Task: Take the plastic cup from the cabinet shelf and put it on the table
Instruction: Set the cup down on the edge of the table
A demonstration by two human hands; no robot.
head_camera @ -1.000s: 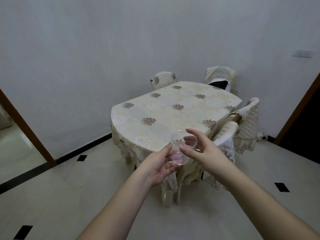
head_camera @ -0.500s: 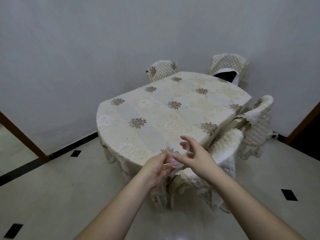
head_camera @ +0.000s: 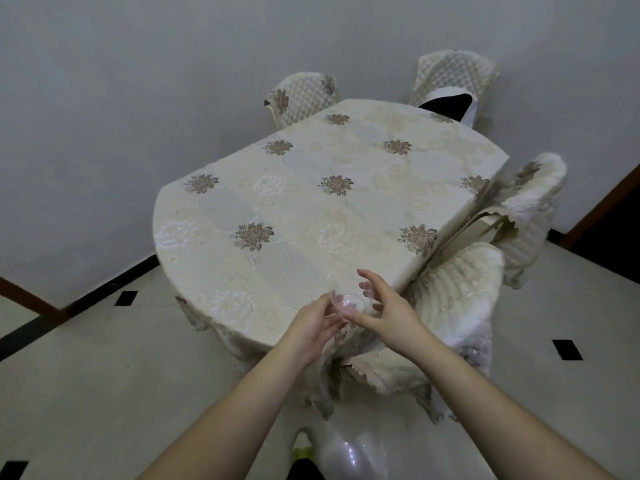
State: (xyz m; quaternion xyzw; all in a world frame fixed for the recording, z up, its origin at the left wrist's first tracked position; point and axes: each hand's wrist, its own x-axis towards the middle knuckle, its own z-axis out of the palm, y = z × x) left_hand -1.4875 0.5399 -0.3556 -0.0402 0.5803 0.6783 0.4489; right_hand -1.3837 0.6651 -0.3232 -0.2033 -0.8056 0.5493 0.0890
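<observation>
As seen from the head camera, held the plastic cup [head_camera: 348,303] between both hands, just over the near rim of the bench [head_camera: 311,209], above the patterned cloth and not yet set down. Pinched it from the left with the left hand [head_camera: 313,327], thumb and fingertips closed on the wall near the lip. Steadied it from the right with the right hand [head_camera: 384,313], thumb and lower fingers against the side, upper fingers spread loose and lifted clear. Could not tell whether upright or tilted, being transparent and half lost against the cloth.

Judged as very light, thin-walled and springy: likely to buckle under a hard squeeze, and likely to slip if gripped low on the smooth tapered wall. Best taken around the upper wall just under the rim, where stiffest, with a gentle pinch from opposite sides. Judged prone to tipping or skating once released, given so little weight and a soft embroidered cloth beneath. Better lowered flat on its base well inside the edge, away from the covered chair [head_camera: 457,299] tucked in just beside the right hand, then released one hand after the other
</observation>
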